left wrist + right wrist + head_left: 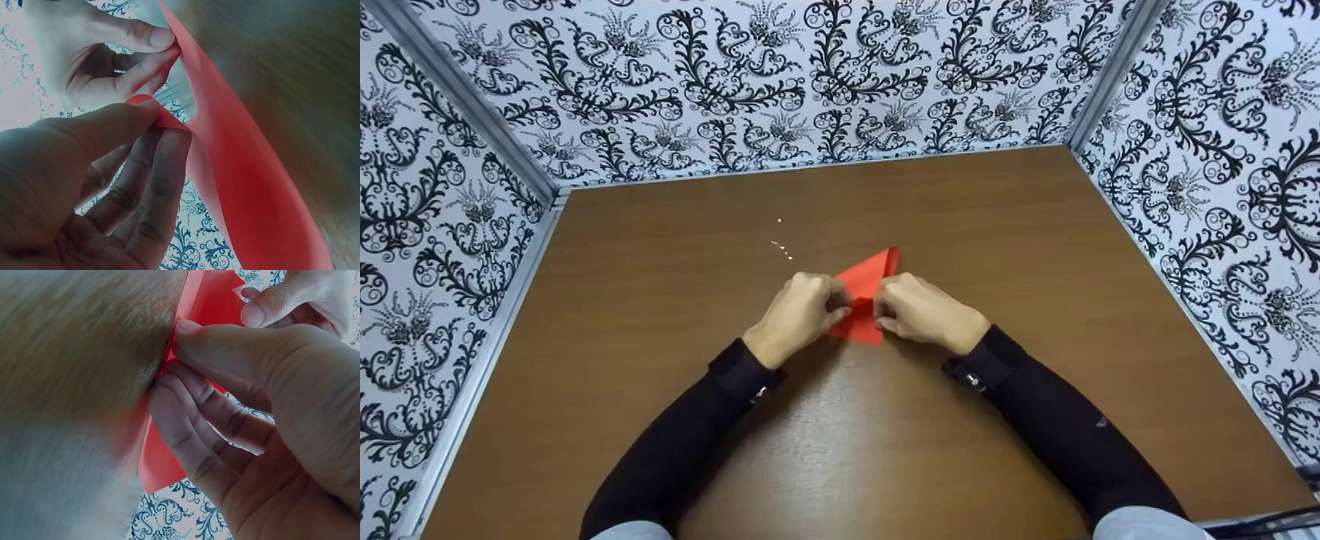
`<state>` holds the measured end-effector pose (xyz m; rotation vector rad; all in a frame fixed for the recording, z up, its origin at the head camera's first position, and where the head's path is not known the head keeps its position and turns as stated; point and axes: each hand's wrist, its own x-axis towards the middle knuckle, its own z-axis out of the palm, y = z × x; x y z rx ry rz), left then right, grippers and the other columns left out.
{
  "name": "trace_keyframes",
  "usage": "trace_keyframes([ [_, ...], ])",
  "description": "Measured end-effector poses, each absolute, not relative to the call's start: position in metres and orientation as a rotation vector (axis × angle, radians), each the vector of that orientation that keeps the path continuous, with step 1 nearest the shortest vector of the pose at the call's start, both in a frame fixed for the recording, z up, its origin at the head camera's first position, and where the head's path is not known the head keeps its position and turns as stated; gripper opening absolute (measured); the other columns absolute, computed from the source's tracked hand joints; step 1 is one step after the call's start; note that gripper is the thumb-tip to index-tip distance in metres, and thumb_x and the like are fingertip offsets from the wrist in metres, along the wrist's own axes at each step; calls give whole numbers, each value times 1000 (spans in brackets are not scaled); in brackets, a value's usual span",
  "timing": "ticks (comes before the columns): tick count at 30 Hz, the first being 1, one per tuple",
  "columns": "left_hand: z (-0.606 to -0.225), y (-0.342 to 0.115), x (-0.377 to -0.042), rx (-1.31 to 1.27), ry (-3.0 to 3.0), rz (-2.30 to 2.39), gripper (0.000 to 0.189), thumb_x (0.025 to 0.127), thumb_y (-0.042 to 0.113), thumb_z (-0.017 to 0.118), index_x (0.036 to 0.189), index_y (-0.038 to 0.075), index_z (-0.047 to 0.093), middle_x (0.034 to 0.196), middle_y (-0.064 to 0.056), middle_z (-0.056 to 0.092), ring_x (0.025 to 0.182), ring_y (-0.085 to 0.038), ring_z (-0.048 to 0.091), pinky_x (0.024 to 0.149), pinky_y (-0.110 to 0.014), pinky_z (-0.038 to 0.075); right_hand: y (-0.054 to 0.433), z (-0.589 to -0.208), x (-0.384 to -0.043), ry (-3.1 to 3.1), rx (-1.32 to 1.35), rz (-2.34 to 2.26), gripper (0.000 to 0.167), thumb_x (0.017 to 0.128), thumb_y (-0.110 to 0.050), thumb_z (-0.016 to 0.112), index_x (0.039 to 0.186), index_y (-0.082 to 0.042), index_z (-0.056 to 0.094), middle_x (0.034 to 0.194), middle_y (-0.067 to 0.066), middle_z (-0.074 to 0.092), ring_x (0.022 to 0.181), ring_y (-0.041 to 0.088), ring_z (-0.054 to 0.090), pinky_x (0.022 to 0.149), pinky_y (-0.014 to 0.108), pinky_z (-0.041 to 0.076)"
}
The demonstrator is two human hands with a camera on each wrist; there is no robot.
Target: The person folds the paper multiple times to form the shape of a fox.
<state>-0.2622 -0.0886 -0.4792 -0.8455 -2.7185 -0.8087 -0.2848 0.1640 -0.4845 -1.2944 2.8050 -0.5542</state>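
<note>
Between my two hands is a sheet of red paper [864, 283], partly folded, with a pointed corner toward the back of the table. My left hand [810, 304] pinches one part of the red paper [242, 169] between thumb and fingertips; the paper bends up where it is held, as the left wrist view shows. On the other side my right hand [919, 307] pinches the paper's edge low by the tabletop, thumb against fingers in the right wrist view. The fingers hide part of the folds.
Several tiny pale scraps [784, 249] lie on the brown wooden table [840, 442] beyond my left hand. Patterned black-and-white panels [765, 82] enclose the table at the back and both sides. A dark cable [1271, 519] runs at the lower right corner.
</note>
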Motion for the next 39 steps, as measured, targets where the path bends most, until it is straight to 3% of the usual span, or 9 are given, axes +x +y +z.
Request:
trace_keyframes([
  [11,-480,-86,-259,-869,-2772,-761,14,97,9,94,88,12,83,87,-3,83,81,-23,78,76,-47,69,164,-484,-286,2799,-1312,-551,11,96,-5,92,89,-10,85,93,5,79,84,19,73,76,39,66],
  [22,-485,-84,-258,-891,-2799,-726,11,96,8,95,91,14,87,88,-2,84,82,-22,79,75,-46,68,167,-481,-285,2780,-1320,-560,10,96,-5,93,89,-10,88,91,4,79,85,18,73,76,37,64],
  [29,-488,-83,-258,-943,-2804,-726,10,96,5,95,94,13,90,92,-1,86,85,-21,79,77,-47,70,166,-481,-285,2794,-1291,-529,19,96,-5,93,81,-13,83,85,-1,74,80,11,62,71,30,55],
  [39,-489,-80,-257,-957,-2843,-745,5,98,7,94,99,11,91,97,-3,88,89,-24,81,81,-49,71,166,-481,-283,2819,-1287,-491,20,97,-7,93,82,-14,81,85,0,72,79,12,63,70,32,56],
])
